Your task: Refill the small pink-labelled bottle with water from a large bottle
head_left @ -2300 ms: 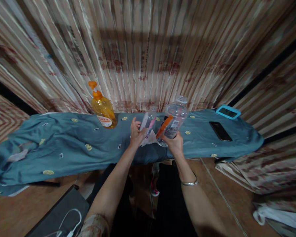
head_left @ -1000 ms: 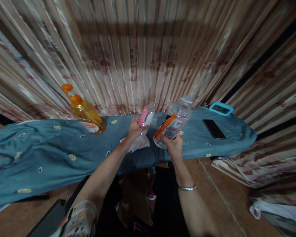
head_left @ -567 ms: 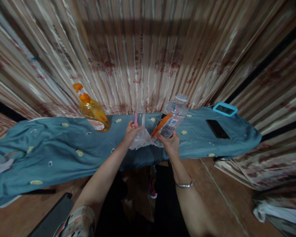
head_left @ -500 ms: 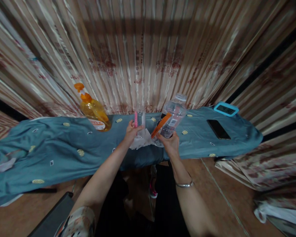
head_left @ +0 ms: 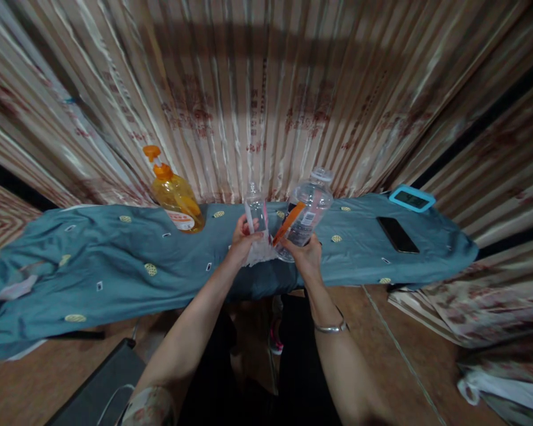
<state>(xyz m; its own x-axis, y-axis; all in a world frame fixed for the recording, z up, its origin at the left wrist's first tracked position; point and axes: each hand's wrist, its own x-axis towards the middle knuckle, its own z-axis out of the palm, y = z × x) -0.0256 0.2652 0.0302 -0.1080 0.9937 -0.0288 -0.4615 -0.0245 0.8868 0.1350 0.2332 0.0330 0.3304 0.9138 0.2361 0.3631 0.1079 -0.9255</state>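
My left hand [head_left: 244, 239] is closed round a small clear bottle [head_left: 256, 214] with a pink marking on its side. The bottle stands nearly upright over a crumpled white tissue [head_left: 260, 254]. In my right hand [head_left: 307, 251] is a larger clear plastic bottle [head_left: 313, 201] with an orange and black label, tilted to the right. Its lower end is close to the tissue and the small bottle; whether they touch I cannot tell. A pump bottle of yellow liquid [head_left: 177, 201] with an orange top stands left of my hands.
A teal patterned cloth [head_left: 128, 254] covers the narrow table. Right of my hands lie a black phone [head_left: 397, 234] and a blue-framed digital clock [head_left: 411, 198]. A pleated curtain [head_left: 222, 89] hangs right behind the table. A dark grey box-like object [head_left: 102, 384] is below left.
My left hand has turned the small bottle, so its pink marking has moved from the left side to the right. The right hand keeps its hold on the large bottle. The view has shifted slightly.
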